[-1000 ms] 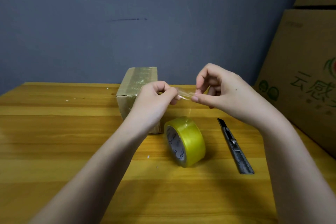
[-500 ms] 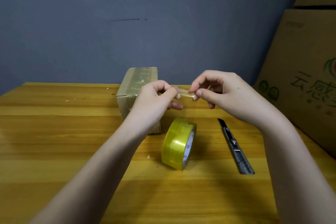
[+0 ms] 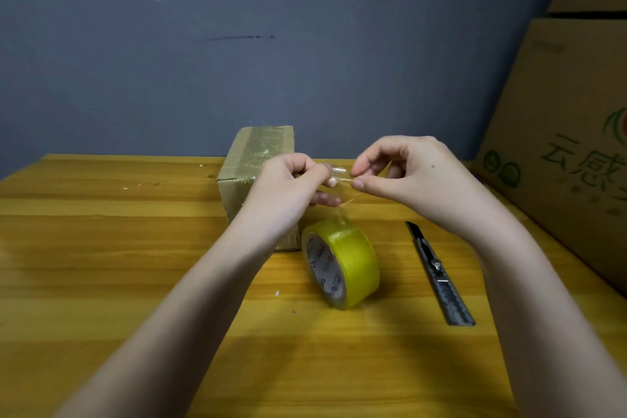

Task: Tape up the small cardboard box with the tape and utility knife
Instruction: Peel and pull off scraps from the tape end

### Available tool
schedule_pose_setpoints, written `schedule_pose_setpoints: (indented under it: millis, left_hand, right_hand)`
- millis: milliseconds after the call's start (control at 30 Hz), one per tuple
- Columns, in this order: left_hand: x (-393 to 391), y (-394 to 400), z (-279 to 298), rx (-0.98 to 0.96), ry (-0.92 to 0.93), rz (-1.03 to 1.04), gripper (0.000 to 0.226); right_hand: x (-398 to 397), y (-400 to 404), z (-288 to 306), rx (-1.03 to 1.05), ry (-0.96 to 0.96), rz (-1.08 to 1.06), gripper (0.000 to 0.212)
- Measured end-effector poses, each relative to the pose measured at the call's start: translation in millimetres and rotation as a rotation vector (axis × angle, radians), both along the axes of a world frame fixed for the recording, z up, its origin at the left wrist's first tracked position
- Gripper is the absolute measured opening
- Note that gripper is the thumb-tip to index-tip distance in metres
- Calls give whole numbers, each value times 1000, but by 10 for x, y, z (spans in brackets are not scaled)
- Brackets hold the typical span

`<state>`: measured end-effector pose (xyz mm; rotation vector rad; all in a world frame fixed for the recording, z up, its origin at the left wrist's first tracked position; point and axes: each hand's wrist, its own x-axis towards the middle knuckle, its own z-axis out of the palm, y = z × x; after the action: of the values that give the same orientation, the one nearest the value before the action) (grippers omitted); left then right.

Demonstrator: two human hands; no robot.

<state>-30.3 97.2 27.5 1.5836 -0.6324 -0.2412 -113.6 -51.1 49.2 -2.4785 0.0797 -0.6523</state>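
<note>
The person is holding the clear free end of the tape [image 3: 340,177] stretched between two hands above the table: the left hand [image 3: 288,185] is pinching one end between thumb and curled fingers, and the right hand [image 3: 403,170] is pinching the other between thumb and forefinger. A thin strand is running down from this strip to the yellow-tinted roll of clear packing tape [image 3: 342,263], which is standing on edge on the yellow wooden table [image 3: 101,248], just beside the small brown cardboard box [image 3: 261,159].

The strip is likely at risk of folding onto itself or sticking to the fingertips if the two pinches are drawing closer together. A sharp upward pull could also be tipping or rolling the upright roll, since nothing is steadying it, possibly toward the dark grey utility knife [image 3: 439,276] lying near it on the right.

Open table is lying to the left and toward the person. The large printed cardboard cartons [image 3: 559,146] are crowding the right edge, and the blue-grey wall [image 3: 237,61] is closing the far side right behind the box.
</note>
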Motion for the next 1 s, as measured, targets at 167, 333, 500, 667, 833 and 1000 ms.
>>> schedule_pose_setpoints:
  millis: [167,333,500,667,833,1000]
  left_hand:
    - [15,10,-1,0,24,-21,16]
    - [5,29,23,16,48,-51,14]
    - [10,36,37,40,38,-31,21]
    - [9,44,49,47,48,-37,24]
    - [9,52,44,65,54,-41,25]
    - [19,49,25,77,58,-29,28]
  right_hand:
    - [11,-10,-17,32,-17,34,6]
    - [17,-47,-21,174,-22,124,11]
    - [33,-39,-35,239,-39,153,14]
    - [41,-11,-33,233,-57,102,11]
    - [39,-7,-39,180,-47,60,4]
    - [23,24,-23,107,-32,56,5]
